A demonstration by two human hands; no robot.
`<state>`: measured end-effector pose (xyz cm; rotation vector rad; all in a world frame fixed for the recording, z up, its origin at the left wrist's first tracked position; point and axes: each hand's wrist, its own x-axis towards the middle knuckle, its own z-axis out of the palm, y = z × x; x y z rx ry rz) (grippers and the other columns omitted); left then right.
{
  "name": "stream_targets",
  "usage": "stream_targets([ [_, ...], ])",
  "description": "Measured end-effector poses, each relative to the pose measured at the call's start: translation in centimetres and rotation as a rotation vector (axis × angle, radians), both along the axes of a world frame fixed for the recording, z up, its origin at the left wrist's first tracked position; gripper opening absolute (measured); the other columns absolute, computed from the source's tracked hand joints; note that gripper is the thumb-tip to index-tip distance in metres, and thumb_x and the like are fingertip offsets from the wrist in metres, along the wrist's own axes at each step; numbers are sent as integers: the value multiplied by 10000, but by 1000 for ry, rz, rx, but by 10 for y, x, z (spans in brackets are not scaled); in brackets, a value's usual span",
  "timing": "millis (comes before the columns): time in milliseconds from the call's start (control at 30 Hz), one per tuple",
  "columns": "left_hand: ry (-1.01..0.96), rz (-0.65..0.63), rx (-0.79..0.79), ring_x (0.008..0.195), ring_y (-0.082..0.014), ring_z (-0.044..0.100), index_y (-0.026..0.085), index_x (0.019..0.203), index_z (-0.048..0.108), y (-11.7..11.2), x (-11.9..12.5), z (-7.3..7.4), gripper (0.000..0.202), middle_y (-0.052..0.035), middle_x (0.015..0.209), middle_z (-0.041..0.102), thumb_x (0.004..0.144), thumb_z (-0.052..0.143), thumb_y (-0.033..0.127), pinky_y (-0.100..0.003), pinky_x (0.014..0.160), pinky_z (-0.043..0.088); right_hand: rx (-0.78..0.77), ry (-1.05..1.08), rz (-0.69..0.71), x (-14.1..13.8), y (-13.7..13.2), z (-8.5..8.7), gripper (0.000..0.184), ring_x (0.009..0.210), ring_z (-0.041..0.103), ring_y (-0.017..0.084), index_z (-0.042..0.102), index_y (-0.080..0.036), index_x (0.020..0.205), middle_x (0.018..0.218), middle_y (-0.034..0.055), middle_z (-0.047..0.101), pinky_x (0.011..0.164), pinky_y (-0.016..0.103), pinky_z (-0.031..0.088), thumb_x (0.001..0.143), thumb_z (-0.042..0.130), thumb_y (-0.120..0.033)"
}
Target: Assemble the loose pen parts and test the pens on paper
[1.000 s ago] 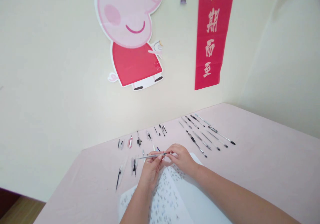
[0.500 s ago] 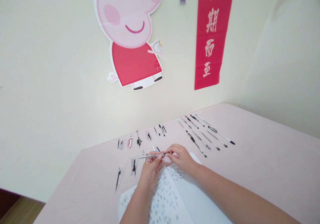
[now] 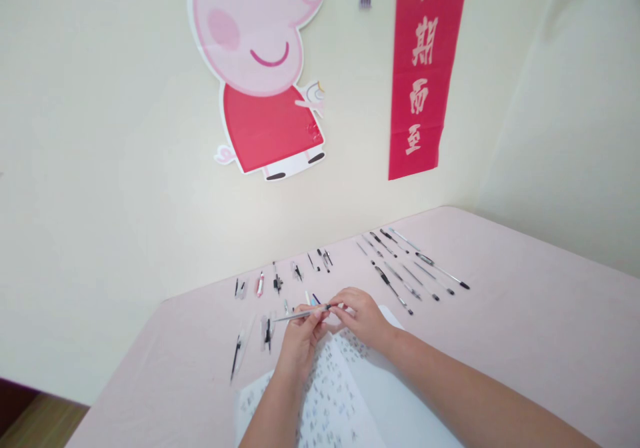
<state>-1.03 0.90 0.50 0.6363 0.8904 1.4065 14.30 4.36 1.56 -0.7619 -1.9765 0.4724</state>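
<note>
A slim, grey, see-through pen (image 3: pixel 291 316) lies nearly level above the sheets, its thin end pointing left. Near its middle it is pinched in the fingers of my left hand (image 3: pixel 302 339). My right hand (image 3: pixel 364 316) has thumb and forefinger closed on the dark right end of the same pen; whether that end is a tip or a cap is too small to tell. Beneath both hands lie written sheets of paper (image 3: pixel 330 401). Just beyond my left hand, a few small pen parts (image 3: pixel 316 299) are partly hidden by the fingers.
On the pink tabletop (image 3: pixel 525 341), several whole pens (image 3: pixel 394 289) lie in slanted rows at the right. Several taken-apart pens stand in small groups at the left, among them a pink pen piece (image 3: pixel 260 284) and a black part with clear tubes (image 3: pixel 236 358). A wall rises behind.
The pen has tilted very slightly, and both hands keep their hold with only small finger movement. Nothing else on the table has moved.
</note>
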Motion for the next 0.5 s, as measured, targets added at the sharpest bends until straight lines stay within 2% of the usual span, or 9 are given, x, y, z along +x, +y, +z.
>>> stream_targets([
  [67,-8,5,6,728,-88,628,138,698,599,0,0,0,180,-18,766,687,628,751,205,-146,601,492,-78,-18,-3,-1,1,-3,165,727,562,151,634,-175,851,780,46,645,690,271,415,861,486,-247],
  [267,4,-22,30,730,-96,623,137,700,611,-2,2,3,176,-27,768,690,617,755,191,-164,627,485,-309,-36,57,-3,4,-15,378,608,529,113,553,-166,669,632,2,570,592,228,384,932,326,-315],
  [500,20,-42,21,743,-115,625,144,693,602,-5,5,6,175,-27,769,687,615,754,182,-192,623,490,-336,-27,92,-4,4,-12,357,544,469,100,484,-167,615,563,-20,497,527,212,333,908,371,-337],
])
